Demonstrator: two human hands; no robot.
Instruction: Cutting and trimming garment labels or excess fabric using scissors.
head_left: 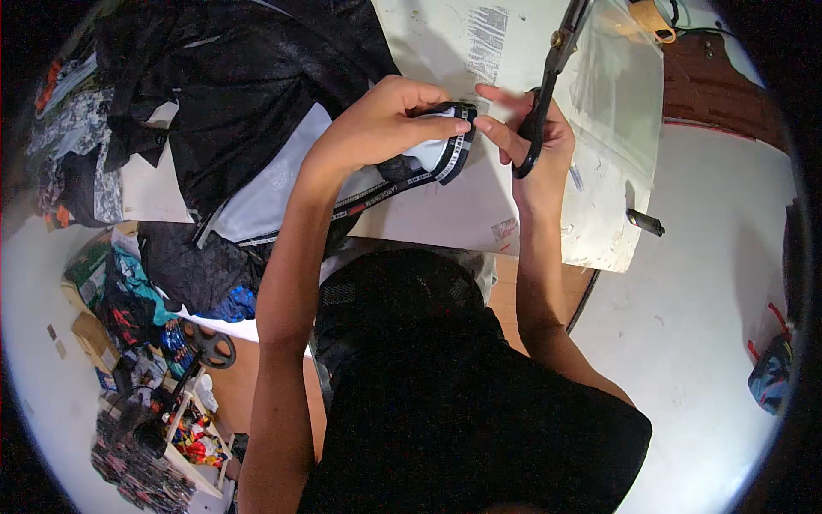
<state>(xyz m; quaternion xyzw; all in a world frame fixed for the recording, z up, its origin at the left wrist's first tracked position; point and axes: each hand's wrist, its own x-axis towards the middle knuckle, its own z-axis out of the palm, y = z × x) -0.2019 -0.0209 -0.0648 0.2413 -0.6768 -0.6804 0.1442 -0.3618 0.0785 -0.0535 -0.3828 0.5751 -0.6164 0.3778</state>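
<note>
My left hand (390, 124) is closed on the end of a black-and-white printed band (448, 163), its thumb pressed on top. This band trims a garment piece of black and pale grey cloth (270, 184), which spreads to the left over the table. Black scissors (558, 64) hang on my right hand (548, 141), a handle loop resting in the palm and the blades pointing up, away from me. The right thumb and forefinger reach toward the band's end, with a small gap between. Whether a thread lies between the hands I cannot make out.
The white table (428, 218) carries a clear plastic sheet (616, 111), a yellow tape roll (652, 19) and a small black cylinder (645, 223). Dark fabric (205, 77) heaps at the far left. Below it stand a black wheel (212, 345) and a wooden frame (184, 441) with colourful scraps.
</note>
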